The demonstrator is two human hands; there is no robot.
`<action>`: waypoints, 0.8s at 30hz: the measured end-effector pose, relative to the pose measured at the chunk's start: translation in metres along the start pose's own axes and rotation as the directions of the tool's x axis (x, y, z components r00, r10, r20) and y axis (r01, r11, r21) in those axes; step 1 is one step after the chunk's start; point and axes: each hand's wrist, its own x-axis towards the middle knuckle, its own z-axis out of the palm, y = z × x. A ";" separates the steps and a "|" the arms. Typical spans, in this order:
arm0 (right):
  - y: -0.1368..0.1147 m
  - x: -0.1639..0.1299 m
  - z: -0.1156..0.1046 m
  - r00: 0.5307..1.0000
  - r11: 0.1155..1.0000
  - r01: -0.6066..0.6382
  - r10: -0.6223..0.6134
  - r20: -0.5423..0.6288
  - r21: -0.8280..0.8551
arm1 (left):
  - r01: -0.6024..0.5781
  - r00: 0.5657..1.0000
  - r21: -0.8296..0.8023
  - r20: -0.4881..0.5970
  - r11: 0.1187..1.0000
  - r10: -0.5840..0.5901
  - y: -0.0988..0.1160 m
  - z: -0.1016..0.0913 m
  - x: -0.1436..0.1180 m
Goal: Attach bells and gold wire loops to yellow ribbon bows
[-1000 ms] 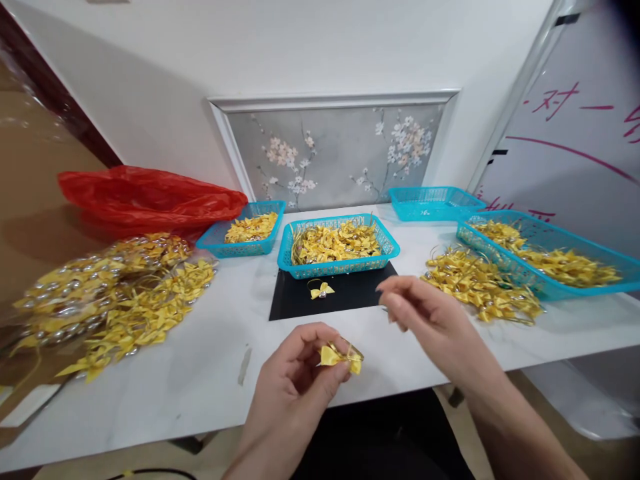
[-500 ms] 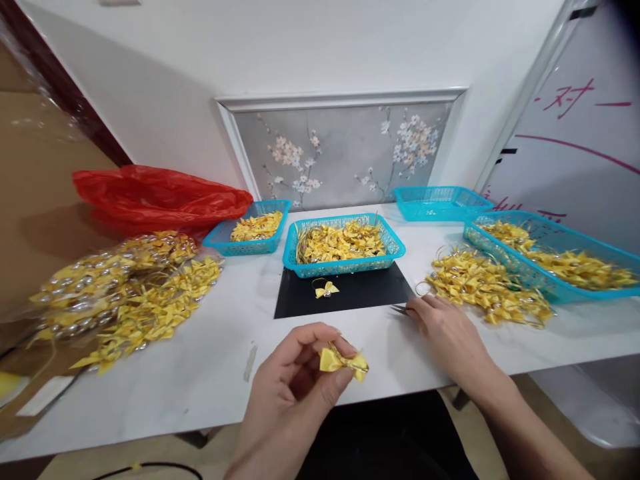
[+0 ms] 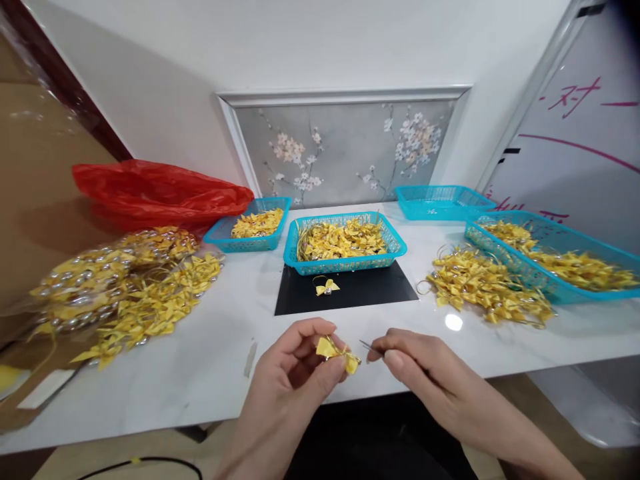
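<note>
tabletop (image 3: 200, 373): tool (image 3: 370, 348) now nearer bow (image 3: 326, 348)

Metal tool (image 3: 372, 349), mostly hidden

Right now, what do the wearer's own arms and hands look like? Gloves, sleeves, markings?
The left hand and right hand are both ungloved. The forearms are bare as far as they show, with no sleeve, watch, bracelet or marking visible. No ring shows, though some fingers are partly hidden. Black clothing shows between the forearms.
</note>
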 end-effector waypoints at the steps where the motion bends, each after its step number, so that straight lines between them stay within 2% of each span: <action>1: -0.001 0.002 0.001 1.000 1.000 0.005 -0.005 0.012 -0.003 | 0.001 1.000 0.003 -0.001 1.000 -0.001 0.000 0.001 0.000; 9: -0.009 0.008 0.004 0.995 0.996 0.094 -0.094 0.044 -0.006 | -0.054 0.996 0.021 -0.075 0.998 0.056 0.004 0.015 -0.006; 17: -0.012 0.008 0.005 0.996 0.996 0.089 -0.089 0.030 -0.001 | -0.086 0.993 0.101 -0.066 0.991 0.093 0.002 0.012 -0.008; 21: -0.011 0.006 0.004 0.990 0.989 0.144 -0.144 -0.013 0.042 | -0.174 0.980 0.249 -0.055 0.953 0.193 0.003 0.011 -0.012; 24: -0.007 0.004 0.005 0.986 0.976 0.165 -0.161 -0.037 0.145 | -0.281 0.940 0.376 -0.078 0.883 0.332 0.005 0.011 -0.018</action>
